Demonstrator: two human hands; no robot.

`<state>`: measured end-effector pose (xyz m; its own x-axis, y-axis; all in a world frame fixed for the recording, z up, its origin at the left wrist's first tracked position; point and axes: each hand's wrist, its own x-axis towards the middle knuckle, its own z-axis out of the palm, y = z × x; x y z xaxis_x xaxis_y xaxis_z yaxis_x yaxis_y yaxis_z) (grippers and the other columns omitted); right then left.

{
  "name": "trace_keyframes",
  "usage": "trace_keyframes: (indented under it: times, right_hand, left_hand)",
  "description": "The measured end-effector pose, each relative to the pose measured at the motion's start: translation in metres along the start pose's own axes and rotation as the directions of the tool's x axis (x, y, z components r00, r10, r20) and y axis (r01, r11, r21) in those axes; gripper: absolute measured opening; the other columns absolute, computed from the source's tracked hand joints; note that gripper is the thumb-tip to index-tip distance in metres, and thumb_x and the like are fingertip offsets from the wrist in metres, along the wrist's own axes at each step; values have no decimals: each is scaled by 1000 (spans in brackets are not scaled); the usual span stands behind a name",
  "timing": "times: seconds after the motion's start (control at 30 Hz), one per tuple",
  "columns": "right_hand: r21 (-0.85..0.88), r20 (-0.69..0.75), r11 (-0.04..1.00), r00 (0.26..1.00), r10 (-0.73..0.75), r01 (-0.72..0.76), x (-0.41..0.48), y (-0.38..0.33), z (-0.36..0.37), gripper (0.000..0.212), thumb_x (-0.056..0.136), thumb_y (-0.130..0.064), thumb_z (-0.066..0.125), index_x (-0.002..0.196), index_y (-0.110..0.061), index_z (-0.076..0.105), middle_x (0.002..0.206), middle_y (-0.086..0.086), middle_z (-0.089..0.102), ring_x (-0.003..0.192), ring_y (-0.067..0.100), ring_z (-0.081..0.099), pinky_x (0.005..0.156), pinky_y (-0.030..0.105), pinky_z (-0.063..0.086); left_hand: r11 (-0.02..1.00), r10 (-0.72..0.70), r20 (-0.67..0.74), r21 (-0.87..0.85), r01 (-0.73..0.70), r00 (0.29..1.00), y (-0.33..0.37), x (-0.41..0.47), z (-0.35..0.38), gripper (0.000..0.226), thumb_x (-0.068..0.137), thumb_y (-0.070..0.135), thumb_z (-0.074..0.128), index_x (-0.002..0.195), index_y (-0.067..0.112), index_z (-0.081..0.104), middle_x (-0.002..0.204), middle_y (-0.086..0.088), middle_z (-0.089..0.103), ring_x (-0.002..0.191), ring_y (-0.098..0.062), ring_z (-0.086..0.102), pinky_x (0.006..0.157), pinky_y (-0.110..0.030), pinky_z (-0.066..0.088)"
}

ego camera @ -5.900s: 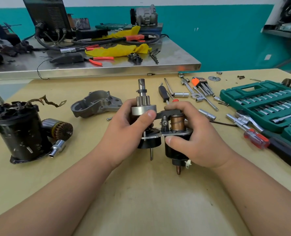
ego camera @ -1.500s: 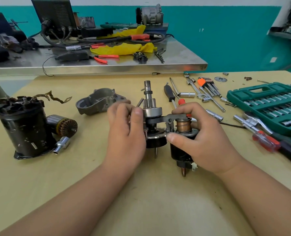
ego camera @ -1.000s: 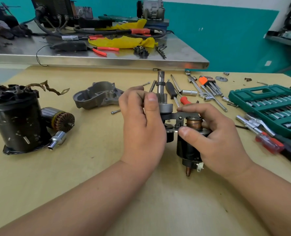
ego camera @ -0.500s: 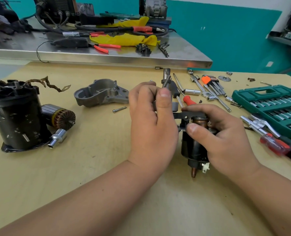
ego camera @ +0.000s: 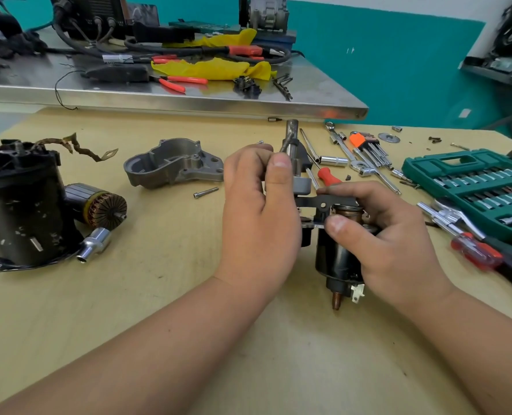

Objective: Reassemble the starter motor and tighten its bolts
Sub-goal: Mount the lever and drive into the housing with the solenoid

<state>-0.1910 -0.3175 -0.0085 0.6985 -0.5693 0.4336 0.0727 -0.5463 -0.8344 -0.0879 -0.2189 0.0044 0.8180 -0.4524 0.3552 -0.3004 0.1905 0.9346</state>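
My left hand (ego camera: 257, 217) pinches a thin bolt (ego camera: 287, 142) between thumb and fingers, held against the upright pinion shaft (ego camera: 292, 131) of the starter drive. The hand hides most of the drive. My right hand (ego camera: 392, 244) grips the black solenoid (ego camera: 335, 262), copper terminal (ego camera: 335, 304) pointing down; a dark fork lever (ego camera: 323, 202) joins it to the drive. At the left stand the black motor body (ego camera: 18, 211) and the armature (ego camera: 99, 205). The aluminium nose housing (ego camera: 174, 164) lies behind, with a loose bolt (ego camera: 206, 192) beside it.
A green socket set (ego camera: 473, 181) lies open at the right with red-handled screwdrivers (ego camera: 476, 253) in front. Hex keys (ego camera: 365, 145), wrenches and sockets are scattered behind my hands. A steel table (ego camera: 171, 98) with cables and pliers borders the far edge. A chrome socket (ego camera: 94, 244) lies by the motor body.
My left hand moved from the drive's side to in front of it and raised the thin bolt up against the shaft. My right hand kept its hold on the solenoid.
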Motion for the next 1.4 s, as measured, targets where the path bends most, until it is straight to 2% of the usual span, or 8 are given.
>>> trace_keyframes:
  times: [0.07, 0.13, 0.27, 0.53, 0.9, 1.13, 1.27, 1.4]
  right_hand:
    - [16, 2, 1000, 1000, -7, 7, 1, 1, 0, 27, 69, -46, 64, 96, -44, 66, 91, -8, 70, 81, 16, 67, 74, 33, 57]
    - [47, 12, 998, 999, -32, 31, 1, 1, 1, 25, 70, -42, 64, 95, -46, 67, 90, -11, 69, 78, 10, 65, 70, 22, 54]
    - [96, 7, 994, 999, -46, 46, 0, 1, 2, 24, 72, -36, 66, 96, -38, 68, 88, -10, 69, 73, 4, 64, 65, 15, 52]
    - [74, 4, 997, 999, -36, 35, -4, -3, 3, 32, 71, -38, 66, 103, -35, 65, 91, -18, 68, 74, 2, 65, 62, 10, 49]
    - [-18, 15, 998, 998, -61, 61, -4, -6, 5, 29, 76, -27, 68, 102, -39, 62, 99, -21, 65, 94, -4, 62, 74, 7, 46]
    - [-146, 1, 982, 992, -124, 123, -5, -9, 6, 30, 75, -44, 61, 104, -35, 61, 98, -17, 63, 95, 6, 61, 79, 21, 52]
    - [-226, 12, 964, 990, -141, 140, -6, -9, 8, 33, 76, -38, 67, 108, -27, 66, 102, -20, 61, 98, -1, 57, 83, 9, 44]
    - [-203, -6, 972, 993, -122, 118, -6, -10, 7, 31, 76, -29, 68, 107, -24, 67, 99, -15, 63, 95, 3, 59, 81, 16, 47]
  left_hand:
    - [988, 100, 64, 107, -107, 993, -1, 2, -6, 26, 99, 26, 49, 73, 28, 48, 109, 6, 50, 99, 4, 50, 89, -14, 40]
    - [917, 224, 204, 287, -277, 953, 0, 4, -15, 24, 95, 27, 52, 72, 24, 52, 111, 7, 45, 110, -4, 46, 94, -19, 37]
    - [518, 304, 521, 613, -597, 798, 12, 9, -29, 29, 87, 40, 49, 83, 20, 70, 124, -1, 51, 121, -25, 34, 97, -37, 25]
    - [280, 151, 558, 768, -576, 816, 44, 13, -28, 44, 80, 48, 34, 83, 27, 73, 121, 8, 46, 118, -25, 33, 94, -34, 12]
    - [186, 124, 544, 809, -558, 830, 46, 6, -23, 39, 92, 46, 40, 94, 28, 74, 114, 10, 42, 112, -22, 32, 97, -36, 9]
    - [387, 37, 527, 776, -499, 849, 48, 15, -23, 28, 89, 54, 50, 70, 35, 58, 106, 20, 39, 108, -13, 27, 90, -29, 12]
    - [284, 23, 496, 829, -481, 868, 41, 14, -23, 29, 93, 51, 51, 89, 33, 73, 108, 19, 36, 114, -16, 23, 92, -32, 9]
    - [426, -11, 517, 777, -464, 856, 38, 15, -23, 36, 91, 54, 48, 88, 30, 74, 104, 19, 33, 99, -9, 17, 80, -26, 10]
